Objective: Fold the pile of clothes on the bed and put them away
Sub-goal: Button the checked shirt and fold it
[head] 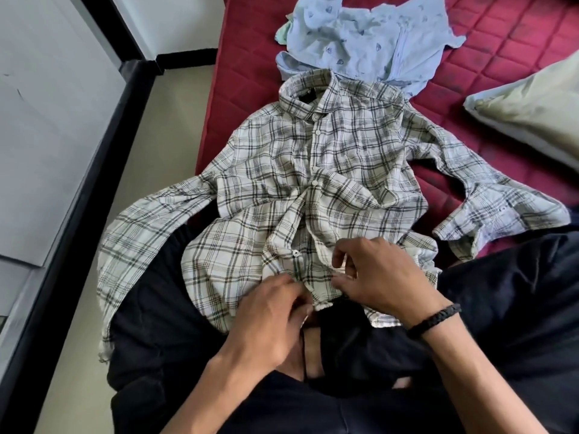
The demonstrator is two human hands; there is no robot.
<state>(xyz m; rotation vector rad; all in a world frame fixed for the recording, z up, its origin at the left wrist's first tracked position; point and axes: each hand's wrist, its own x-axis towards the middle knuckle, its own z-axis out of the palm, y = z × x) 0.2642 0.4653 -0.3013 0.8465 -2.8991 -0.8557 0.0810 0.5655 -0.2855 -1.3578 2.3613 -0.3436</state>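
Note:
A white and black plaid shirt (pixel 313 170) lies front up across the red quilted mattress (pixel 517 36) and over my lap, sleeves spread to both sides. My left hand (pixel 269 317) pinches the left edge of the button placket near the hem. My right hand (pixel 379 274), with a black braided band on its wrist, pinches the right edge of the same placket. Several upper buttons are fastened. A light blue printed shirt (pixel 369 39) lies crumpled beyond the collar.
A pale green pillow (pixel 532 111) lies at the right edge of the bed. My dark trousers (pixel 501 308) fill the foreground. Left of the bed runs a beige floor (pixel 169 120) with a white wall and black skirting (pixel 78 183).

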